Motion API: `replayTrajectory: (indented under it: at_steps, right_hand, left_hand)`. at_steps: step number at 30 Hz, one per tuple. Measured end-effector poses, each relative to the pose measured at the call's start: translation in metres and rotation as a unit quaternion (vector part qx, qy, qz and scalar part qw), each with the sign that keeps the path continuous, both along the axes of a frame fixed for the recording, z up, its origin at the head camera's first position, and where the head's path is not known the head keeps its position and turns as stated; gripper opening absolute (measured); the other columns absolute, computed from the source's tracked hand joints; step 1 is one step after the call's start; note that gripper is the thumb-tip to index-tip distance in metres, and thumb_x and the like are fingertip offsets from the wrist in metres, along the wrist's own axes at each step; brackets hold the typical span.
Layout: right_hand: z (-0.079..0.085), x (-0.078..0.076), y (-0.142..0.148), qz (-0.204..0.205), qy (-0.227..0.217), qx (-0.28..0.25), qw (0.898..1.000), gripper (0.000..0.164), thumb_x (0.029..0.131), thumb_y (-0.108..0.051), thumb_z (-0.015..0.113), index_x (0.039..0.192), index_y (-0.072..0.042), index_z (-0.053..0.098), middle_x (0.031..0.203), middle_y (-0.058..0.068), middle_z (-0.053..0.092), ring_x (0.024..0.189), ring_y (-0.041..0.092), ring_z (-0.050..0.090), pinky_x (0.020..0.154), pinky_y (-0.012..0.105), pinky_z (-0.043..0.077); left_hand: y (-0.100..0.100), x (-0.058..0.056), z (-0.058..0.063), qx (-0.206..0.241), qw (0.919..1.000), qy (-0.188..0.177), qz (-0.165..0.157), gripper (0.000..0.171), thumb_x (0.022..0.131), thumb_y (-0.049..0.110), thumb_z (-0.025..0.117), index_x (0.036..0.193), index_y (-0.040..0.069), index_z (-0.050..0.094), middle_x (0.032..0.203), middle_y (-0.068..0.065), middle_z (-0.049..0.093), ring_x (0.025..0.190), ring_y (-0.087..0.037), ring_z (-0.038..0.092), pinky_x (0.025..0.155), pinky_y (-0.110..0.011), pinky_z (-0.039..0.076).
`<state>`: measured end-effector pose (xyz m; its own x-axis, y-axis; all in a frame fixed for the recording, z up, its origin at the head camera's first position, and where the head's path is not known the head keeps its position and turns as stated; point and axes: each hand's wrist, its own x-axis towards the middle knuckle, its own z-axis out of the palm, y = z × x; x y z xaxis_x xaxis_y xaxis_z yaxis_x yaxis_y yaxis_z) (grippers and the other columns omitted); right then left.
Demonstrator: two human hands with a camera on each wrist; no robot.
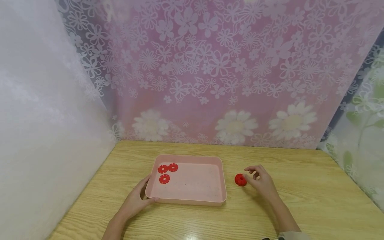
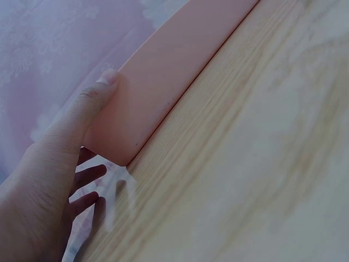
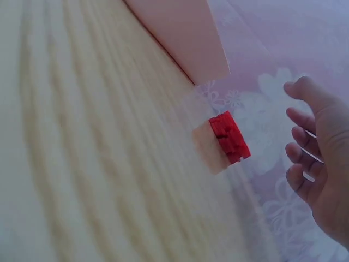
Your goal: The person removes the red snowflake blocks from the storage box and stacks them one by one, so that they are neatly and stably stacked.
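My left hand [image 1: 134, 201] holds the near left corner of a shallow pink tray [image 1: 192, 201], thumb on the front wall and fingers along the left side. The left wrist view shows the thumb near the rim of the tray [image 2: 158, 82]. Inside the tray, at its left end, lie three red notched discs [image 1: 164, 179], each with a hole in the middle. To the right of the tray a short stack of red notched discs [image 1: 240, 180] sits on the table. My right hand [image 1: 264, 183] hovers beside the stack [image 3: 229, 137], its fingers loosely bent and holding nothing.
The tray stands on a wood-grain table [image 1: 192, 221]. A pink flowered curtain [image 1: 192, 83] hangs behind the table's far edge, with a white sheet [image 1: 54, 100] at the left and a flowered cloth [image 1: 364, 133] at the right.
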<state>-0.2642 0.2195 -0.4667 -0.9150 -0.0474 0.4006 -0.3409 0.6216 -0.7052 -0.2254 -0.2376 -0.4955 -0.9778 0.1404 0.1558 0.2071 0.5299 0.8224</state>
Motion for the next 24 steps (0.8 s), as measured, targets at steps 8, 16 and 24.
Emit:
replayTrajectory:
  at_steps: [8, 16, 24]
  right_hand:
    - [0.028, -0.001, -0.035, 0.062, 0.024, -0.005, 0.998, 0.018, 0.08, -0.016, 0.072, 0.094, -0.008, 0.063, 0.088, 0.009, 0.05, 0.064, 0.013, 0.045, 0.049, 0.024, 0.04]
    - [0.045, -0.008, -0.087, 0.126, 0.026, 0.023, 0.991, 0.018, 0.08, -0.022, 0.073, 0.093, -0.016, 0.062, 0.088, 0.004, 0.05, 0.064, 0.013, 0.044, 0.049, 0.025, 0.039]
    - [0.048, -0.014, -0.14, 0.17, 0.014, 0.05, 0.984, 0.018, 0.08, -0.026, 0.073, 0.092, -0.019, 0.061, 0.086, -0.006, 0.048, 0.066, 0.013, 0.045, 0.054, 0.026, 0.042]
  left_hand:
    - [0.0, 0.001, 0.001, -0.006, 1.0, -0.001, 0.002, 0.091, 0.069, 0.042, 0.079, 0.143, 0.021, 0.031, 0.14, -0.002, 0.036, 0.127, -0.024, 0.034, 0.102, -0.047, 0.029]
    - [0.0, 0.003, 0.002, -0.008, 1.0, -0.002, 0.004, 0.092, 0.069, 0.044, 0.078, 0.143, 0.021, 0.031, 0.141, -0.003, 0.036, 0.128, -0.026, 0.032, 0.101, -0.055, 0.024]
    - [0.001, 0.001, 0.002, 0.003, 1.0, -0.006, 0.001, 0.093, 0.068, 0.044, 0.079, 0.144, 0.02, 0.031, 0.141, -0.003, 0.036, 0.127, -0.026, 0.034, 0.101, -0.051, 0.027]
